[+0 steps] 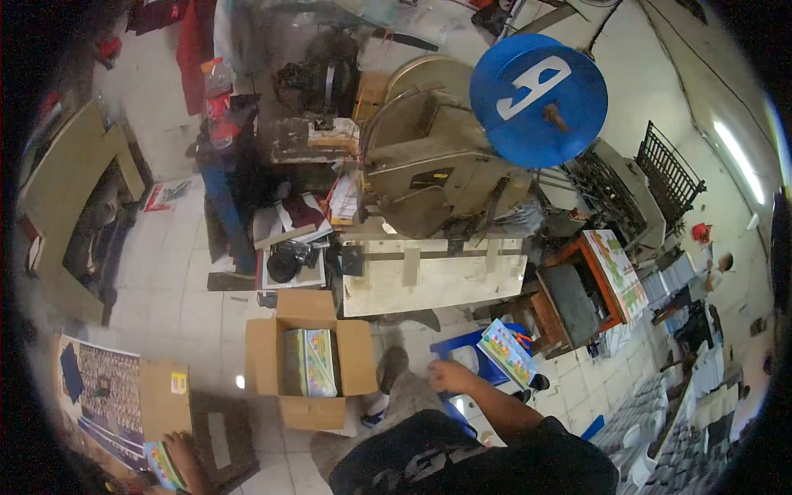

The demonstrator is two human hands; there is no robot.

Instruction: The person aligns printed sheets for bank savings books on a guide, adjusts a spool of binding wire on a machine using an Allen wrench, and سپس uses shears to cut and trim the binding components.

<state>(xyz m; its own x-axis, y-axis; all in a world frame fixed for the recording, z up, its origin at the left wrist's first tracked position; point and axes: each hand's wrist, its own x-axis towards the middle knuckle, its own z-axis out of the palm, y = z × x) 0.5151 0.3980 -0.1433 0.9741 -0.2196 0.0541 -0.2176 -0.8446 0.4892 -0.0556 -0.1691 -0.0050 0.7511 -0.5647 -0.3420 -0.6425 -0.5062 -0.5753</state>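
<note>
**Left hand [183,454] at the colourful booklet [162,465], right hand [451,377] curled**

I have the left hand low in the view, between 7 and 8 o'clock, with its fingers over the right edge of the booklet. I can't tell whether it grips or only rests there. Just above, a large printed sheet [103,396] lies at 8 o'clock, beside a brown carton [165,384].

The right hand sits at 5 o'clock, fingers curled in toward the palm, in front of the dark shirt [421,462]. Near it, towards 4 o'clock, a second booklet [507,353] lies tilted over a blue object [450,341].

At 7 o'clock, between the two hands, an open cardboard box [357,358] stands on the tiled floor [210,309], flaps spread outward; more booklets [318,363] lie inside it.

Further off, I see a long pale board [437,285] near the centre, below a bulky machine [441,194]. The machine's blue wheel [528,124] shows at 1 o'clock. A bottle with a red label [218,107] stands at 10 o'clock, and an orange-edged tabletop [601,276] carrying a printed cover is at 3.
</note>
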